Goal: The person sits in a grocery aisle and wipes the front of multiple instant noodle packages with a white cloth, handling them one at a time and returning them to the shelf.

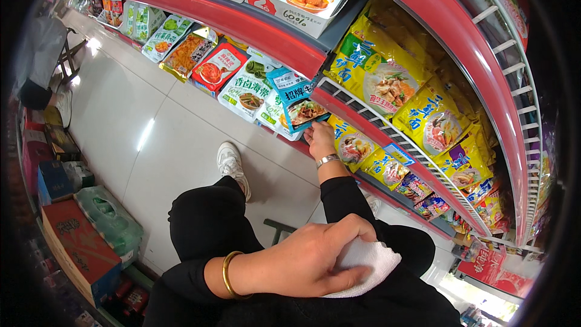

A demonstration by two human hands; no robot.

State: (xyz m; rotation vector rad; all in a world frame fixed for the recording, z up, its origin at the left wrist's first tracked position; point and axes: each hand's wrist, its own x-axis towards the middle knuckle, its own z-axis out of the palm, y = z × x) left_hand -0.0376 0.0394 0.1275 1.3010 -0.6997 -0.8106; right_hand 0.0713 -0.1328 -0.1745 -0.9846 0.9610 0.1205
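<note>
My left hand (313,259), with a gold bangle at the wrist, grips a folded white cloth (367,263) above my lap. Farther off, my right hand (321,138) reaches to the lower shelf and pinches the bottom edge of a blue food packet (299,100). This packet shows a picture of a filled bowl and leans over white seaweed packets (247,88). A metal watch (327,160) circles my right wrist. Beside this hand, on the right, stand yellow instant noodle packets (352,143). My right fingertips are partly hidden against the packet.
A red shelf edge (218,13) overhangs the lower packets, with white cartons (290,13) above it. White wire racks (386,122) hold more noodle bags at right. Cardboard boxes (77,236) and plastic-wrapped bottles (109,218) stand at left. Another person's shoe (65,106) is at far left.
</note>
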